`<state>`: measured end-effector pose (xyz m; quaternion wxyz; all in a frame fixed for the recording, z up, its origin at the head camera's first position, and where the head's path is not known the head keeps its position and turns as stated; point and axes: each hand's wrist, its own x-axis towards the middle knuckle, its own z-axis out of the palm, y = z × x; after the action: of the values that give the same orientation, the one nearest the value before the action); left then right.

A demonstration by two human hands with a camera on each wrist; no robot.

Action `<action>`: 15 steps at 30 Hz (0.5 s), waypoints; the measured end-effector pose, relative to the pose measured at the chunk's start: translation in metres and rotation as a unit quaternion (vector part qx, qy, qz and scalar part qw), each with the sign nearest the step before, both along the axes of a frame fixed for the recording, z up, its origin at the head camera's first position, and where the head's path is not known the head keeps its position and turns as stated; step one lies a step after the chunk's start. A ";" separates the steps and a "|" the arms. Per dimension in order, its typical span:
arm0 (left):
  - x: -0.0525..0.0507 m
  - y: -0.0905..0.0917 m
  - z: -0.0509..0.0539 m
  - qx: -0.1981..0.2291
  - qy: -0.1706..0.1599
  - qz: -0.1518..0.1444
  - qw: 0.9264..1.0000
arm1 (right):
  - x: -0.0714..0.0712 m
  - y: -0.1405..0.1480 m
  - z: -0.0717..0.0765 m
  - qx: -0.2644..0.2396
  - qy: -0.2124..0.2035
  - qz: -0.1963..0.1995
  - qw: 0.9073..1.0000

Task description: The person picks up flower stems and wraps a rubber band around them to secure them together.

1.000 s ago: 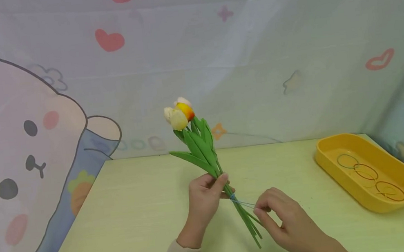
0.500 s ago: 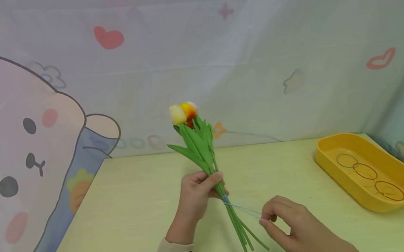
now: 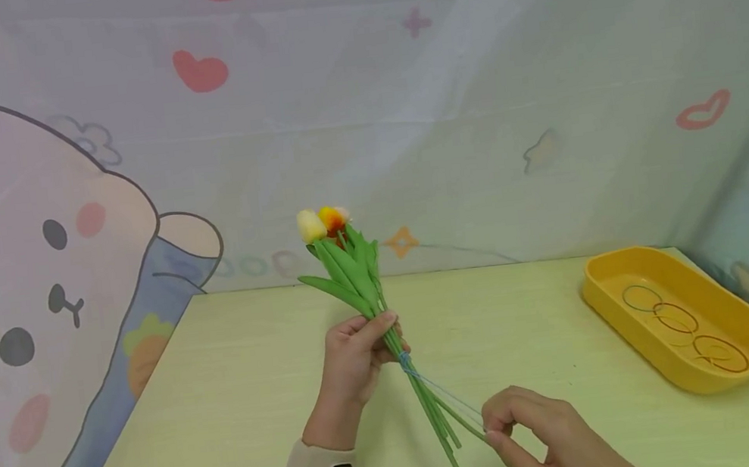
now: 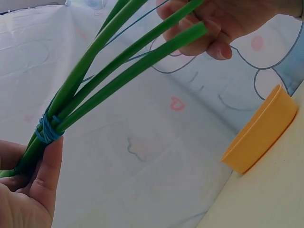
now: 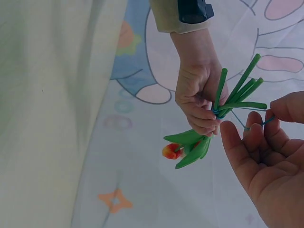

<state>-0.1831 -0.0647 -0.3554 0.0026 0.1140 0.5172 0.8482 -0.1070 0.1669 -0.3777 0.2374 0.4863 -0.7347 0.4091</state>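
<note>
A bunch of artificial tulips (image 3: pixel 350 266), with cream, orange-red and pale pink heads, leans up and left in the head view. The left hand (image 3: pixel 355 361) grips its green stems just below the leaves. A blue rubber band (image 4: pixel 47 129) is wound in several loops around the stems beside the left fingers. From there the band stretches to the right hand (image 3: pixel 549 432), which pinches its far end between thumb and fingers. In the right wrist view, the pulled loop (image 5: pixel 268 120) passes over the right fingers, close to the stem ends (image 5: pixel 247 88).
A yellow tray (image 3: pixel 688 315) holding several coloured rubber bands (image 3: pixel 721 354) stands at the right of the pale table (image 3: pixel 228 401). Behind the table hangs a printed cloth (image 3: pixel 402 109) with a cartoon figure at the left.
The left hand and the bunch have moved left, and the flower heads sit lower. My right hand has moved down and slightly right, leaving a longer stretch of band between it and the stems.
</note>
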 end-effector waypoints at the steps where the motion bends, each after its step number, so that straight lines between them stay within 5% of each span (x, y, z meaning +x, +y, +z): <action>1: 0.000 0.000 0.001 0.004 -0.003 0.003 1.000 | 0.001 0.000 -0.001 -0.002 0.000 -0.002 1.000; 15: 0.000 0.000 0.004 0.058 -0.035 0.034 0.997 | 0.009 -0.001 -0.003 -0.024 -0.002 -0.035 0.999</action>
<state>-0.1832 -0.0643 -0.3517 -0.0152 0.0666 0.4705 0.8797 -0.0980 0.1657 -0.3811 0.2620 0.4537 -0.7415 0.4191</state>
